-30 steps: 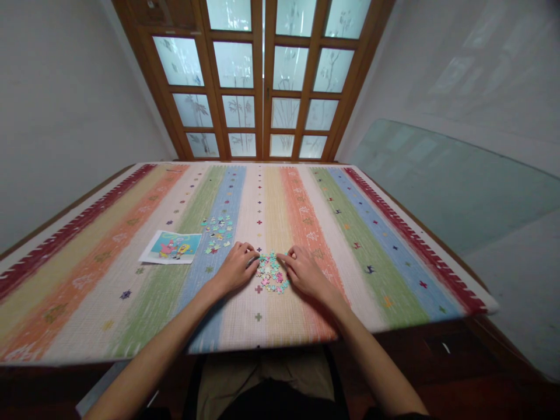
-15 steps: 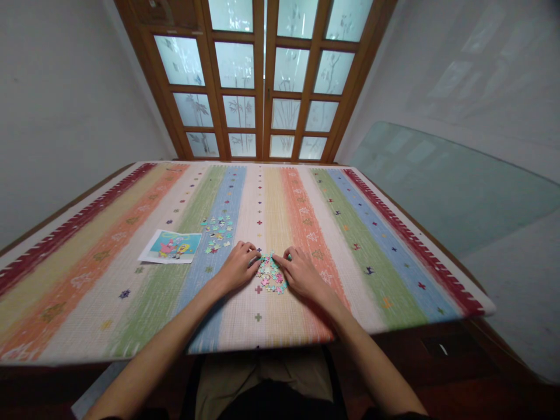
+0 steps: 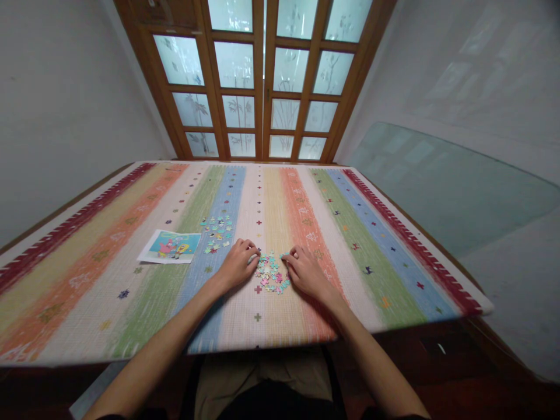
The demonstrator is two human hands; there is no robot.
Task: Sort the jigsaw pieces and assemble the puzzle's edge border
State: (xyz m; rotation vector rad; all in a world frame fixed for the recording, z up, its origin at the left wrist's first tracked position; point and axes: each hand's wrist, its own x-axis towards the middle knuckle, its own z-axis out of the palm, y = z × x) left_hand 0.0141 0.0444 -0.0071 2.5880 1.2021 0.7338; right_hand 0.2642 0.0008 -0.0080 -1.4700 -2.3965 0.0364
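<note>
On the near middle of the striped, many-coloured woven tablecloth (image 3: 359, 233) lies a small heap of pastel jigsaw puzzle pieces (image 3: 270, 273), with a hand resting on the cloth at each side of it. The left hand (image 3: 236, 267) sits just left of the heap, fingers curled, fingertips touching the heap's edge; whether it pinches a piece cannot be told. The right hand (image 3: 306, 273) lies just right, fingers bent and touching the pieces, its grip likewise unclear. Farther left lie a scattered group of loose puzzle pieces (image 3: 217, 232) and a rectangular cartoon reference picture (image 3: 170, 246). Beyond the table's far edge stands a wooden door with frosted glass panes (image 3: 262, 76).
</note>
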